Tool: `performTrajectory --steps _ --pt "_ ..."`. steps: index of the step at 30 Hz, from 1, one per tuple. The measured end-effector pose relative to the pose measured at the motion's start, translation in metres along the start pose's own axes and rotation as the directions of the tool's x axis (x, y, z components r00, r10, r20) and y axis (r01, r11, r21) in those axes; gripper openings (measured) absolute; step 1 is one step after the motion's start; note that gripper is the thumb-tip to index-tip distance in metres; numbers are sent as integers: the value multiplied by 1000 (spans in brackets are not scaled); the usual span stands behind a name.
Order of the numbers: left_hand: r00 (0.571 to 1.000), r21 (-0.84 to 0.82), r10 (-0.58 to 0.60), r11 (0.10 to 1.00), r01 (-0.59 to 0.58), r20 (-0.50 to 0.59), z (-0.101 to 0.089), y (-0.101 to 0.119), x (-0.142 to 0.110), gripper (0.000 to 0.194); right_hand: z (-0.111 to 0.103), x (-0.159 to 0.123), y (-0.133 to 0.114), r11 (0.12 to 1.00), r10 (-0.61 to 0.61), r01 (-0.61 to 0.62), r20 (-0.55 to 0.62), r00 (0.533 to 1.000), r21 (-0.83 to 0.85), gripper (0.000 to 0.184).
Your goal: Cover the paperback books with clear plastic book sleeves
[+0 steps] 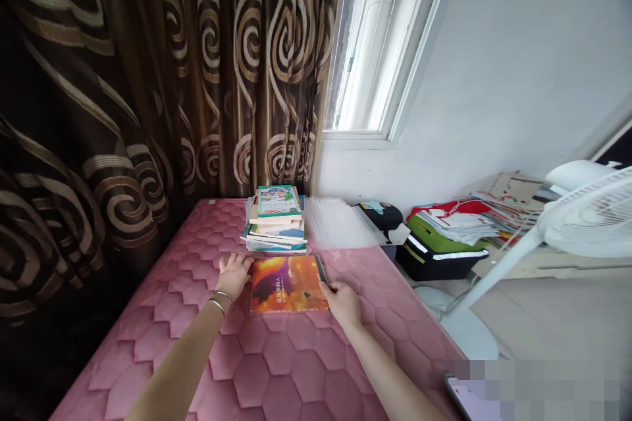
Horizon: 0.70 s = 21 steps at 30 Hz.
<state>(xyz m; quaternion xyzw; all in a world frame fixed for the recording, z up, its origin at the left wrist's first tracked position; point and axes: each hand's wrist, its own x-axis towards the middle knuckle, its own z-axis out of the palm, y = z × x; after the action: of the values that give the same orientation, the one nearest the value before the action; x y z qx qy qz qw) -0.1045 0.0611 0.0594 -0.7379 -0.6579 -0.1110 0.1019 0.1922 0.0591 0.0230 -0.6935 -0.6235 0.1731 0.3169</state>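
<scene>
A book (pixel 289 284) with an orange and purple cloudy cover lies on the pink quilted mattress (pixel 276 358) in front of me. At its left edge rests my left hand (pixel 236 274), fingers spread and the fingertips touching the book's side. My right hand (pixel 344 303) pinches the right edge, with the thumb on the cover and the other fingers curled at the side, partly hidden. Just behind the book stands a stack of books (pixel 276 235), a green-edged one (pixel 278 201) on top. Beside the stack lies a pile of clear plastic sheets (pixel 340 223).
A phone (pixel 474 398) lies at the mattress's lower right. Right of the mattress are a white standing fan (pixel 528 243) and a black bin (pixel 439 260) holding green cloth and papers. A patterned brown curtain (pixel 207 66) hangs at the left, beside a window (pixel 370 46).
</scene>
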Motion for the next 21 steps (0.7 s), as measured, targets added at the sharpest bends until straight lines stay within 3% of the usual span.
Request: performTrajectory --steps 6,11,14,16,19,21 --pt "995 9 -98 995 97 11 4 1 -8 35 2 0 1 1000 8 -8 -15 1000 -15 35" --pt "989 -1 -139 990 139 -43 -12 18 -24 43 2 1 4 1000 -5 5 -12 1000 -12 37" --pt "992 -40 -81 996 77 -102 -23 45 -43 42 -1 -1 0 1000 -1 1 2 1000 -19 34" --pt "992 -130 56 989 -71 -110 -26 66 -57 34 -4 -8 -6 997 -6 1 -67 998 -76 30" --pt "979 -206 159 961 -182 -124 -22 95 -73 17 -4 -28 -22 970 -174 137 -181 968 -200 25" --pt "981 -219 140 961 -167 -133 -17 106 -76 18 -1 -44 -32 916 -367 336 -121 922 -221 18"
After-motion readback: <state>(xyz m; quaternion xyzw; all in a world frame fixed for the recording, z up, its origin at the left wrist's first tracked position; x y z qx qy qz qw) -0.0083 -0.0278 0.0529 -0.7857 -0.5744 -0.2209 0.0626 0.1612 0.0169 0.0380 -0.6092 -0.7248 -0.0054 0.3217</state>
